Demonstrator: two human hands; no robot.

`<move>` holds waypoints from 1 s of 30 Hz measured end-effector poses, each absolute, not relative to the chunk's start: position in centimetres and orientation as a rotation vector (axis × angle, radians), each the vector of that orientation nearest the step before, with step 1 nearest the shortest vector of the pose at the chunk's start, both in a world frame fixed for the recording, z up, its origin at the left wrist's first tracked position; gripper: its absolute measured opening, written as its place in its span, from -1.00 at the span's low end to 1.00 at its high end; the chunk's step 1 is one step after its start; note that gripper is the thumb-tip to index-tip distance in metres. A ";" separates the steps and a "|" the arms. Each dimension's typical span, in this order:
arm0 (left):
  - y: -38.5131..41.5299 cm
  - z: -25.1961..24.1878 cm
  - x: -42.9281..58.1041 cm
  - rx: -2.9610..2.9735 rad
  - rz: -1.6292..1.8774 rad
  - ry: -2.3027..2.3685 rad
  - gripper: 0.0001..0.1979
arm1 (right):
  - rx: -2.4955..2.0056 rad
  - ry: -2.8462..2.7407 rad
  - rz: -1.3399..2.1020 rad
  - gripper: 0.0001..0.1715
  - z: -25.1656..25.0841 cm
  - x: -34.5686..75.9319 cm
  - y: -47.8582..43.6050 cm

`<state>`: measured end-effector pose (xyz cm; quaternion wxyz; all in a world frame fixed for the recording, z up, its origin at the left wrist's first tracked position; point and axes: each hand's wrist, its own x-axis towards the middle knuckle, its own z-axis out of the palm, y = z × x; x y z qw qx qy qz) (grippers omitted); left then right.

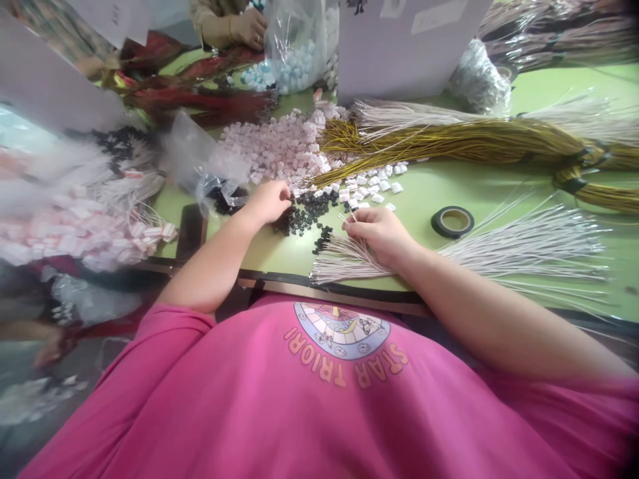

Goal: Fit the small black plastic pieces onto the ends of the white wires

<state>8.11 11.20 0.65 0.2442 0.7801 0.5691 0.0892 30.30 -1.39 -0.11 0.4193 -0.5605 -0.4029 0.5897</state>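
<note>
My left hand (271,201) is at the left edge of a pile of small black plastic pieces (307,211), its fingers curled together. Whatever sits between those fingertips, if anything, is too small to make out. Thumb and forefinger of my right hand (382,234) are closed on thin white wires (349,218) whose tips stick out to the left. Under that hand lies a bundle of white wires (344,261), its ends pointing left towards the table's front edge. White plastic connector housings (374,188) are scattered just beyond both hands.
Yellow wires (449,143) stretch across the back right. A roll of black tape (452,221) lies right of my right hand, near more white wires (539,243). A phone (192,231) and clear bag (200,159) are left. Another person's hand (248,28) is across the table.
</note>
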 end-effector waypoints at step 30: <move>3.3 -0.4 13.1 1.571 0.671 1.084 -0.73 | -1.536 -1.356 1.229 -0.84 0.3 30.3 -1.7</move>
